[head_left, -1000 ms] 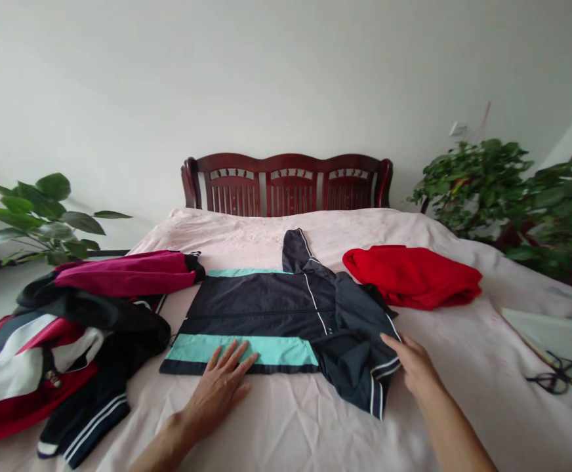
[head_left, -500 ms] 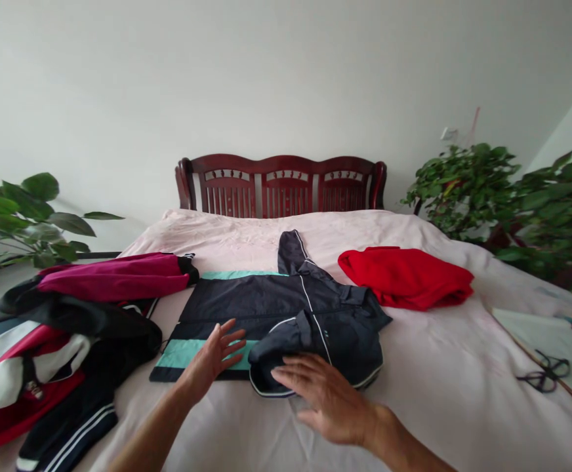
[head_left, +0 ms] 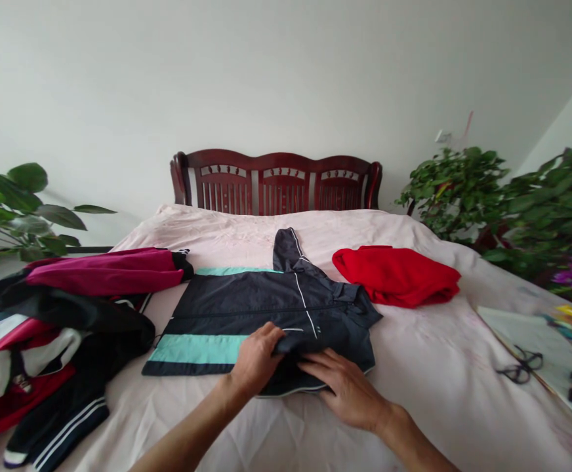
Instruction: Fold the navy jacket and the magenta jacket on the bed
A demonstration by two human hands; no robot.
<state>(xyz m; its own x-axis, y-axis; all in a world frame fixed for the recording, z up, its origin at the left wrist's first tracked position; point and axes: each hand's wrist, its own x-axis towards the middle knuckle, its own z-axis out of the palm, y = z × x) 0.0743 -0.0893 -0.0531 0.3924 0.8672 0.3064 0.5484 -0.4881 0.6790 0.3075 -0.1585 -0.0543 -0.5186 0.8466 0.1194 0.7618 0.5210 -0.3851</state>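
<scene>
A dark navy jacket (head_left: 246, 295) with white piping and turquoise bands lies spread on the bed, its collar toward the right. One sleeve (head_left: 286, 249) points away from me, bent at its base. My left hand (head_left: 259, 359) is closed on the near sleeve, pinching its fabric between thumb and fingers. On the same sleeve, nearer the shoulder, my right hand (head_left: 347, 387) has its fingers over the cloth and its thumb low by the edge. Both hands partly hide the bunched near sleeve.
A pile of clothes (head_left: 69, 328) lies at the left, with a magenta garment (head_left: 103, 272) on top. Folded red clothing (head_left: 399, 275) sits to the right. Glasses (head_left: 521, 365) and an open book (head_left: 556, 354) are at far right. Plants flank the pink-sheeted bed (head_left: 424, 354).
My left hand has moved right from above the turquoise band and closed on the near sleeve. My right hand has shifted slightly right. The sleeve's end has been lifted and bunched.
</scene>
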